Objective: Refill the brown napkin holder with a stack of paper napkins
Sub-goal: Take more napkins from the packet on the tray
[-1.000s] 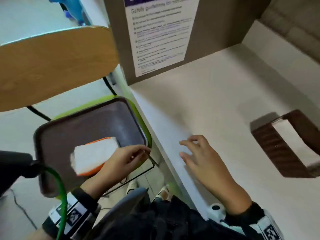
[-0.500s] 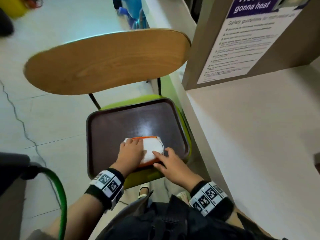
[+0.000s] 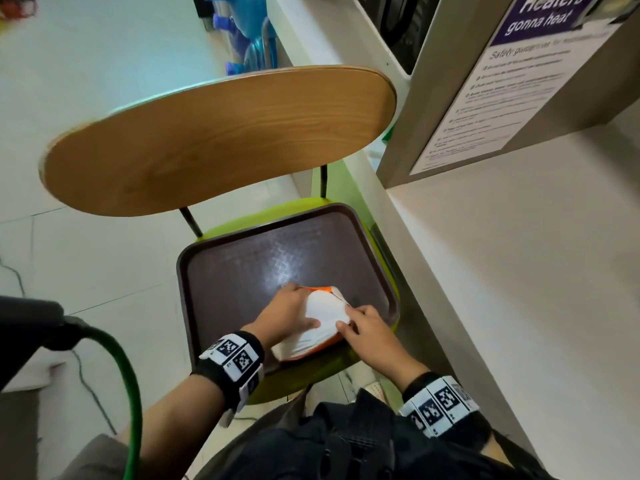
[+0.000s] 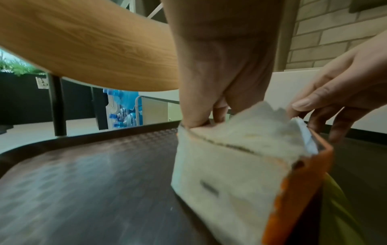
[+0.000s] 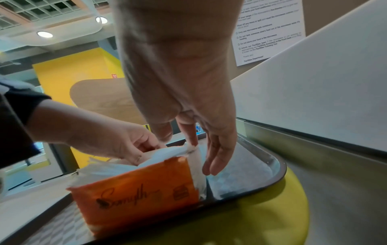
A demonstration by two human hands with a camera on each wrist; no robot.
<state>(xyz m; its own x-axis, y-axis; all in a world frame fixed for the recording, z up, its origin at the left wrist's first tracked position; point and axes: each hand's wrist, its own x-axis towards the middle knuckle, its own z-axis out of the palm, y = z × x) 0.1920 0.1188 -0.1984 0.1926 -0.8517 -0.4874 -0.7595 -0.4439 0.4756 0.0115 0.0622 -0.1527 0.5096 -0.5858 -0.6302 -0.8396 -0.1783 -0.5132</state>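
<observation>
A pack of white paper napkins (image 3: 325,306) in an orange wrapper lies near the front edge of a dark brown tray (image 3: 242,271). My left hand (image 3: 298,308) lies over the pack's left side and pinches the torn top of the wrapper (image 4: 247,132) with curled fingers. My right hand (image 3: 351,318) is at the pack's right edge. Its thumb and index finger pinch the white flap (image 5: 189,146) there, and its other fingers (image 5: 217,157) hang straight beside the pack. The orange side (image 5: 142,190) carries dark script. The brown napkin holder is out of view.
The tray sits on a green chair seat (image 3: 311,379) with a wooden backrest (image 3: 214,140) behind it. A pale counter (image 3: 519,271) runs along the right, with a poster (image 3: 502,81) on a panel above. A green cable (image 3: 128,375) hangs at the left.
My right hand left the counter and came to the pack's right edge. The view swung from the counter to the chair. The pack now sits nearer the tray's front edge.
</observation>
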